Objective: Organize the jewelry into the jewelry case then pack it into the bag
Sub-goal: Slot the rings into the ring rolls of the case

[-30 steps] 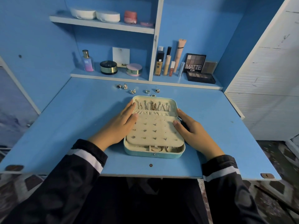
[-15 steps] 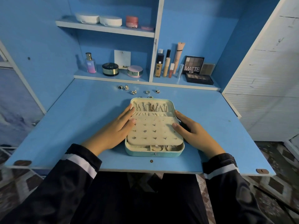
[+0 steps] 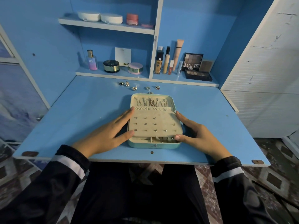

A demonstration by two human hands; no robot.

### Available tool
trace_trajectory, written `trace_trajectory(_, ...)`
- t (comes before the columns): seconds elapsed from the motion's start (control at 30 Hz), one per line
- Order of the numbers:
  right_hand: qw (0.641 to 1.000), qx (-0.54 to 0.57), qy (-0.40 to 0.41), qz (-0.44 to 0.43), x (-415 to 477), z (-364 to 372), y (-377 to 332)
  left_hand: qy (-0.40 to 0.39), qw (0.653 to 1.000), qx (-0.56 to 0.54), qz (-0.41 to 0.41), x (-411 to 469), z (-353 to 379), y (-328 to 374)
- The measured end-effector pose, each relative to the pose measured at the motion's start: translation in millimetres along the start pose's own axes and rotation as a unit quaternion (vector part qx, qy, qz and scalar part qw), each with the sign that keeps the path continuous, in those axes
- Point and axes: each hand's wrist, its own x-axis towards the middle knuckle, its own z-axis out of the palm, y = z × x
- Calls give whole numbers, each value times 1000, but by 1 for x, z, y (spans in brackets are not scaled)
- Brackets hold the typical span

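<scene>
Teal-walled and cream-lined, the jewelry case lies open at the middle of my blue desk. My left hand rests along its left side, fingers nearly straight, thumb touching the near-left corner of the earring panel. My right hand mirrors it on the right, fingers relaxed against the edge, gripping nothing. Loose rings sit just beyond the case's far edge.

Eyeshadow palette lid reads "MATTE"; perfume bottle marked "SB"; white card shows "NUD", remainder hidden; other labels illegible
</scene>
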Motion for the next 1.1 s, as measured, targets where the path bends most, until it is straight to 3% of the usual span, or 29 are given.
trace_trajectory(0.2,1000,16,8,-10,-3,2,0,-1,1000,27,0,-4,-1,3)
trace_trajectory(0.47,992,2,95,-86,-7,13,1,20,996,84,34,-2,-3,8)
trace_trajectory(0.77,963,-30,205,-172,13,22,-14,185,970,59,148,18,-8,19)
trace_trajectory(1.1,928,-77,286,-228,60,6,-18,311,925,93,198,60,-30,9)
